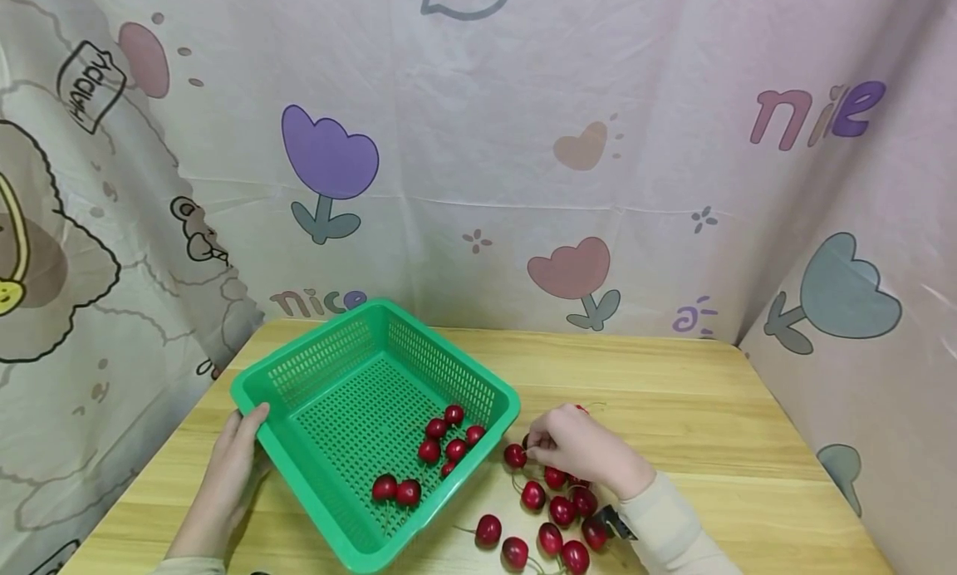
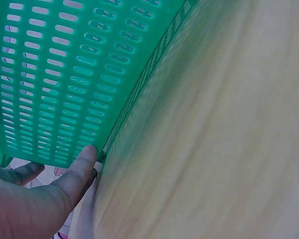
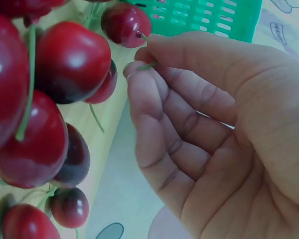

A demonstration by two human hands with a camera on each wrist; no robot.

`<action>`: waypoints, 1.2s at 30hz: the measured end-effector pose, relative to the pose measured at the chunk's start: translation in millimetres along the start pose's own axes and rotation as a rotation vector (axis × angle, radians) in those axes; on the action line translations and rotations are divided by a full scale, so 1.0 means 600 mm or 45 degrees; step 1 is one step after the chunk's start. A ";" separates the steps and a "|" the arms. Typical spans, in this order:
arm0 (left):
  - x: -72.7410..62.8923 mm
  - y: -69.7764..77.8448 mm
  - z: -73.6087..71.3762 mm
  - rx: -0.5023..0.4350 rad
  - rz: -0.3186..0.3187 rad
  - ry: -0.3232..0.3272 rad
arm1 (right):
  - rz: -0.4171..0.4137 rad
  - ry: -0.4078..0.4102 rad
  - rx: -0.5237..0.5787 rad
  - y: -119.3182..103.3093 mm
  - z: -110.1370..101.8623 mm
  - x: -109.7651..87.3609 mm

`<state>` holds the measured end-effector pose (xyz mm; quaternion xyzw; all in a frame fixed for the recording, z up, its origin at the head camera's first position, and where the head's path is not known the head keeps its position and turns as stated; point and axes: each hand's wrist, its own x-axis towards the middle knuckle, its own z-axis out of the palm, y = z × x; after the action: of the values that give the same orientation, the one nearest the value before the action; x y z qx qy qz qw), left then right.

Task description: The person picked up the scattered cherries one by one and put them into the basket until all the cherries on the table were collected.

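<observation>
We see the green basket standing askew on the bench, one corner pointing away toward the printed curtain and the opposite corner back toward the person; its sides look so nearly equal that we cannot pick out a long axis. The left hand grips it near its left corner, with a fingertip at the rim, while eight cherries that we can count lie inside, six bunched by the right-hand wall and two together nearer the front corner. Just outside the basket's right corner is one cherry, its stem end turned right, toward the person's right hand, whose thumb and forefinger pinch that stem; the fruit is so round that its long axis is hard to judge, and we cannot tell whether it touches the bench. More loose cherries lie under and in front of this hand, their stems pointing various ways, one of them leftward to the basket. From the head we look down into the basket, but the pinch is hard to make out there; the right wrist view gives us the green stem poking out between the fingertips, and the left wrist view brings the slotted wall up close, a finger laid against its edge
</observation>
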<state>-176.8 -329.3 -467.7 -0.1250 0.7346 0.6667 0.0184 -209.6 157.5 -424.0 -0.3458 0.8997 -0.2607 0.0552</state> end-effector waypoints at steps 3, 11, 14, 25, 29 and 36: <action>0.000 0.000 0.000 0.004 -0.009 0.000 | -0.001 0.009 0.015 0.001 -0.005 -0.002; 0.001 0.002 0.000 0.016 -0.022 -0.004 | 0.053 0.022 0.068 0.006 -0.020 -0.002; 0.001 0.002 0.001 0.000 -0.014 -0.002 | 0.062 0.032 0.061 0.008 -0.030 -0.001; 0.001 0.000 0.001 -0.005 -0.010 0.008 | 0.066 0.113 -0.007 0.014 -0.070 0.010; 0.001 0.001 0.000 0.007 -0.014 0.006 | 0.069 0.134 -0.024 0.013 -0.082 0.014; 0.001 0.003 0.001 0.015 -0.038 0.004 | 0.062 0.170 -0.058 0.012 -0.099 0.020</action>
<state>-177.9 -328.7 -466.3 -0.1369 0.7366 0.6617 0.0280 -239.5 179.6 -375.6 -0.3069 0.9152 -0.2612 -0.0066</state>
